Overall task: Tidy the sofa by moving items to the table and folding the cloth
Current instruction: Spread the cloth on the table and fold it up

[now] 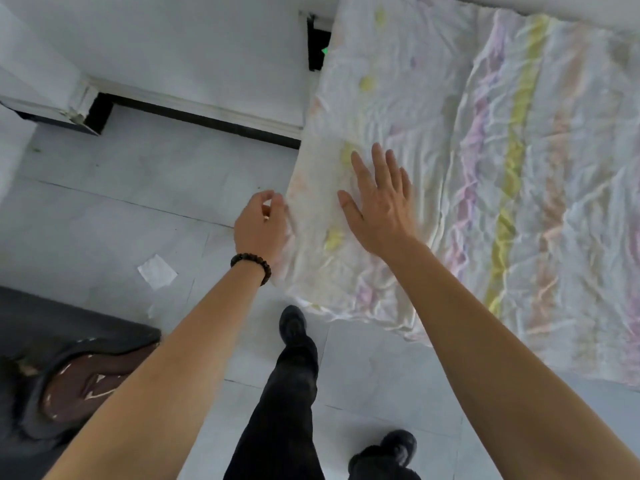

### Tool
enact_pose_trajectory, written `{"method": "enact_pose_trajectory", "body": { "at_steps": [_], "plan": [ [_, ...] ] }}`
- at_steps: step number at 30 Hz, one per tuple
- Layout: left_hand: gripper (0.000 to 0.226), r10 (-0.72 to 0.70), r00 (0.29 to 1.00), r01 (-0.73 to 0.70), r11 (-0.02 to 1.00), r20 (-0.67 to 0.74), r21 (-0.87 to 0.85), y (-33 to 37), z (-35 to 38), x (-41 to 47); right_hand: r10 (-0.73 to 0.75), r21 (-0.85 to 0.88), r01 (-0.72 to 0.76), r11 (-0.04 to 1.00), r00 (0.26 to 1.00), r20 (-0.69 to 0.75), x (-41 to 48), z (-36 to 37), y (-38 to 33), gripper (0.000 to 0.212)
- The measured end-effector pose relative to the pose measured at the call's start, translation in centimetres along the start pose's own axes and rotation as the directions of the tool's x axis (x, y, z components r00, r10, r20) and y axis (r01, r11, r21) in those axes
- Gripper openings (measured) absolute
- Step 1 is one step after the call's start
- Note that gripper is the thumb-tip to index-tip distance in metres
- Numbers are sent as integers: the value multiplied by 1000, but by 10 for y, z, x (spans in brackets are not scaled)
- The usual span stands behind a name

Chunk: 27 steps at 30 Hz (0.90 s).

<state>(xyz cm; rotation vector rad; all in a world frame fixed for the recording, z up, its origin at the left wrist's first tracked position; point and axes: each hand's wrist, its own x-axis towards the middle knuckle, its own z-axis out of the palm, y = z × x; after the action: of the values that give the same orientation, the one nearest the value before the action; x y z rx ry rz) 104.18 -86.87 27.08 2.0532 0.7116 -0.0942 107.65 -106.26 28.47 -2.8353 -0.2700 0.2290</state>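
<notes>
A wrinkled white cloth [485,168] with pastel yellow, pink and orange stripes lies spread over a raised surface at the right. My right hand [377,202] lies flat on it near its left edge, fingers straight and spread. My left hand [259,223], with a dark bead bracelet on the wrist, is at the cloth's left edge with curled fingers; whether it holds the edge I cannot tell. The cloth's left part shows a folded layer with yellow spots.
A worn dark sofa [69,368] with torn brown upholstery sits at the bottom left. A small white paper scrap [157,271] lies on the pale tiled floor. White walls with a dark skirting line [207,123] run along the back. My dark-trousered legs and shoes [294,327] stand below.
</notes>
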Motion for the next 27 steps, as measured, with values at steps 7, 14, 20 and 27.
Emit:
{"method": "enact_pose_trajectory", "body": {
  "at_steps": [7, 14, 20, 27],
  "plan": [
    [27, -237, 880, 372, 883, 411, -287, -4, 32, 65, 9, -166, -14, 986, 1000, -28, 19, 21, -1, 65],
    [46, -304, 703, 554, 801, 643, -227, -19, 69, 103, -19, -156, 10, 988, 998, -57, 22, 23, 1, 64],
    [41, -455, 723, 679, 608, 520, -411, -13, 46, 107, -19, -139, 12, 990, 999, -46, 23, 20, 1, 65],
    [11, -92, 984, 69, 985, -151, -156, 23, -20, 103, 19, -36, -20, 999, 999, -29, 37, 1, -10, 57]
  ]
}}
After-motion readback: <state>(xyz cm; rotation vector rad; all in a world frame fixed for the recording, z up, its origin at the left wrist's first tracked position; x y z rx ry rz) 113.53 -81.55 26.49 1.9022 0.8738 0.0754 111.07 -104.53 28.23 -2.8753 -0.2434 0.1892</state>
